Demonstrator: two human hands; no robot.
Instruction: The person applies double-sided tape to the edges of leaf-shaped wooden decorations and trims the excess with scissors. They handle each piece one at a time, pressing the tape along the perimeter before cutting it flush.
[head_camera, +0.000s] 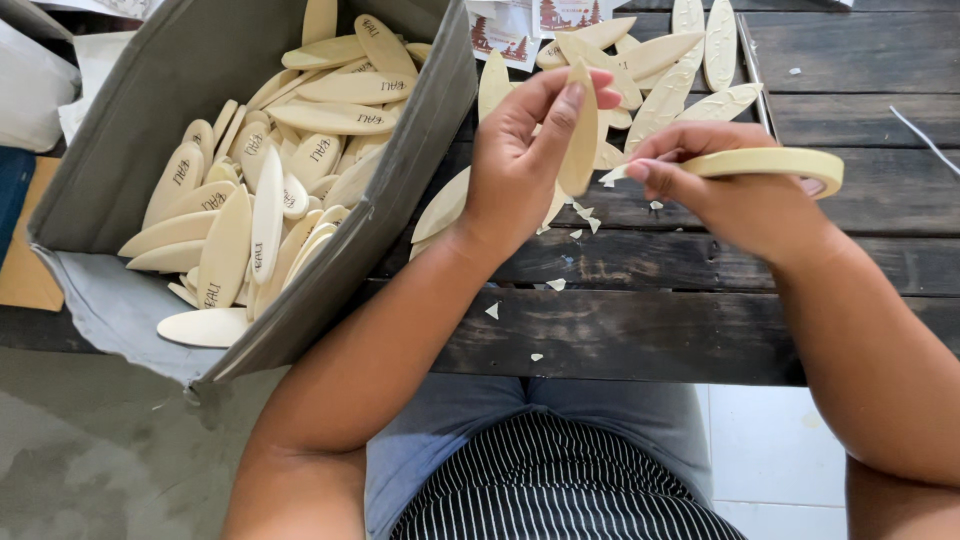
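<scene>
Head view: grey box (left) holds pale oval tags.

Both arms are bare, with no sleeves, rings or watch. The left hand and right hand have short, plain nails. The person wears a black apron with thin white stripes over grey-blue trousers.

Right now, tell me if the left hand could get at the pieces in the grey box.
Probably yes. The grey box is open-topped and tilted toward the person, beside the left hand, with nothing between. But that hand already holds a wooden piece, so it would need freeing first.
</scene>
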